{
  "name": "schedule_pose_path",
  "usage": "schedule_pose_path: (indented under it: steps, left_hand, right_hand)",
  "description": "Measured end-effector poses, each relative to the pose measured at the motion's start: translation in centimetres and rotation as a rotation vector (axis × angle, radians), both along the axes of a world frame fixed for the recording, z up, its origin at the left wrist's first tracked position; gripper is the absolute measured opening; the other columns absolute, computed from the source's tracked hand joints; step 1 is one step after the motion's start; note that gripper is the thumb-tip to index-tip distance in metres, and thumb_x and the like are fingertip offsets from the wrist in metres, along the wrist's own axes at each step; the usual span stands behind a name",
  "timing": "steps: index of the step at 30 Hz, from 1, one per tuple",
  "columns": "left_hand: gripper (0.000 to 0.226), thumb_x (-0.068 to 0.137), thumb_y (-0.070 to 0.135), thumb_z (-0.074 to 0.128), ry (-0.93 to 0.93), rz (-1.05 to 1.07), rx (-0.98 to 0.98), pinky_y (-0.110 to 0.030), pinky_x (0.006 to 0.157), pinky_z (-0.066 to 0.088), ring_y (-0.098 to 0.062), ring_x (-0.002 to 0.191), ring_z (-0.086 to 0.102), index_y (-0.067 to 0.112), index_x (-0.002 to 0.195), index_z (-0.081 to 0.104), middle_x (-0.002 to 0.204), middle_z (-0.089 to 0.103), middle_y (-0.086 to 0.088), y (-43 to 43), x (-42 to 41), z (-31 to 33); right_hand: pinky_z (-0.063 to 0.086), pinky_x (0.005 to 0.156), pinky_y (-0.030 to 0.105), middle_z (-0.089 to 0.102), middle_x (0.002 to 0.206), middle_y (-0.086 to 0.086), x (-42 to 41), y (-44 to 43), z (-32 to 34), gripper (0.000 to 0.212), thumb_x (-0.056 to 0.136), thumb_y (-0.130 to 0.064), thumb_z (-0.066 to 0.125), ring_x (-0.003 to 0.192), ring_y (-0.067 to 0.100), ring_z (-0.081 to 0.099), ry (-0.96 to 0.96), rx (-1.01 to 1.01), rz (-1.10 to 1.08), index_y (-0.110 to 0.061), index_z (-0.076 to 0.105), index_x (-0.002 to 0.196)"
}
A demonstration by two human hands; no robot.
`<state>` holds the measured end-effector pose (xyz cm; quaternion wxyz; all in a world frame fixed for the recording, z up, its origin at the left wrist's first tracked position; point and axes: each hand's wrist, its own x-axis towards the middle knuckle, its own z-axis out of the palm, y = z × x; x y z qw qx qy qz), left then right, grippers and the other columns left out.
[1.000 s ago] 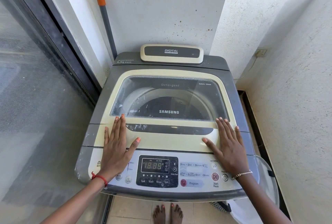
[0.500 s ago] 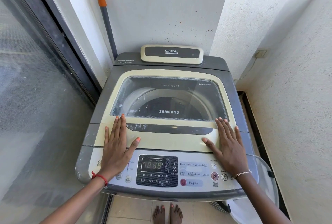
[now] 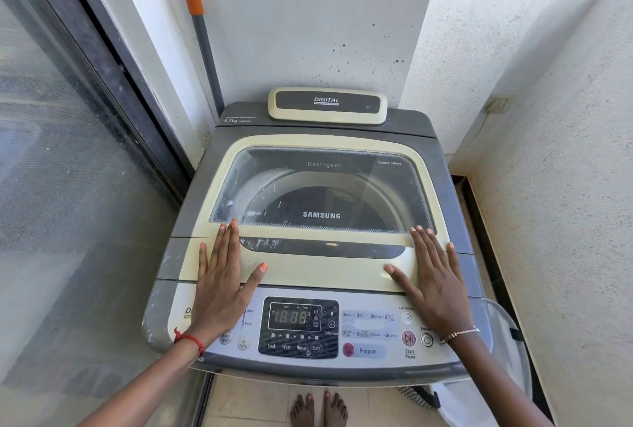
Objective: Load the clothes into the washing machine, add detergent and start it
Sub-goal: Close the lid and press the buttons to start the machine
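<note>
A grey and cream top-loading washing machine [image 3: 445,166] fills the middle of the head view. Its glass lid [image 3: 322,265] is closed, and dark clothes show dimly through the window. My left hand [image 3: 221,279] lies flat on the lid's front left corner, fingers spread. My right hand [image 3: 433,276] lies flat on the front right corner, fingers apart too. Neither hand holds anything. The control panel [image 3: 301,327] with its digit display sits below my hands, and the red start button [image 3: 408,338] is near my right wrist.
A glass sliding door [image 3: 61,187] runs along the left. A grey pole with an orange tip [image 3: 202,43] leans in the back corner. A white mesh laundry basket [image 3: 507,358] stands at the machine's right. Rough walls close in behind and right. My bare feet [image 3: 318,409] are on the tiles.
</note>
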<state>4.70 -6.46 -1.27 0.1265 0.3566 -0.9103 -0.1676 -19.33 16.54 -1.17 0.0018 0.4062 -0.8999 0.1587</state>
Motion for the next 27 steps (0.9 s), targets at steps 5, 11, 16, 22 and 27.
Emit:
schedule_pose_path:
  steps: [5,11,16,22,27]
  left_hand:
    - [0.086,0.081,0.076,0.004,-0.002,0.0,-0.001,-0.027,0.114,-0.018,-0.004,0.143,-0.01,0.022,0.147,-0.011,0.155,-0.01,0.006,-0.05,-0.03,-0.03]
    - [0.088,0.08,0.077,0.003,0.0,0.002,-0.001,-0.028,0.115,-0.016,-0.003,0.142,-0.01,0.021,0.147,-0.009,0.154,-0.009,0.007,-0.06,0.0,-0.04]
    - [0.089,0.08,0.077,0.002,-0.003,0.003,-0.004,-0.027,0.115,-0.017,-0.005,0.143,-0.008,0.02,0.147,-0.008,0.155,-0.007,0.005,-0.07,-0.04,-0.11]
    - [0.088,0.08,0.077,0.002,-0.004,0.002,-0.009,-0.027,0.115,-0.017,-0.006,0.143,-0.008,0.021,0.147,-0.009,0.155,-0.008,0.005,-0.14,-0.04,-0.26]
    - [0.088,0.081,0.076,0.002,0.0,0.005,-0.015,-0.025,0.114,-0.018,-0.006,0.143,-0.007,0.019,0.147,-0.008,0.155,-0.007,0.004,-0.14,-0.04,-0.35]
  right_hand:
    - [0.0,0.117,0.037,0.023,0.153,-0.002,-0.02,-0.01,-0.05,0.089,0.081,-0.077,0.009,0.142,0.006,0.008,-0.001,-0.007,0.002,-0.018,0.022,0.146]
    - [0.0,0.117,0.036,0.022,0.154,-0.003,0.06,-0.09,0.05,0.09,0.08,-0.078,0.008,0.143,0.006,0.008,0.003,-0.003,-0.003,-0.018,0.021,0.147]
    - [0.0,0.117,0.037,0.022,0.154,-0.003,0.06,-0.11,0.04,0.089,0.081,-0.077,0.008,0.143,0.007,0.008,0.005,0.002,-0.003,-0.018,0.02,0.147]
    - [-0.001,0.118,0.036,0.02,0.154,-0.003,0.06,0.01,0.01,0.088,0.081,-0.077,0.008,0.143,0.006,0.005,0.003,0.005,0.0,-0.019,0.017,0.147]
    - [0.0,0.118,0.037,0.019,0.155,-0.003,0.12,-0.06,0.08,0.088,0.081,-0.076,0.007,0.143,0.006,0.004,0.005,0.012,0.0,-0.019,0.015,0.147]
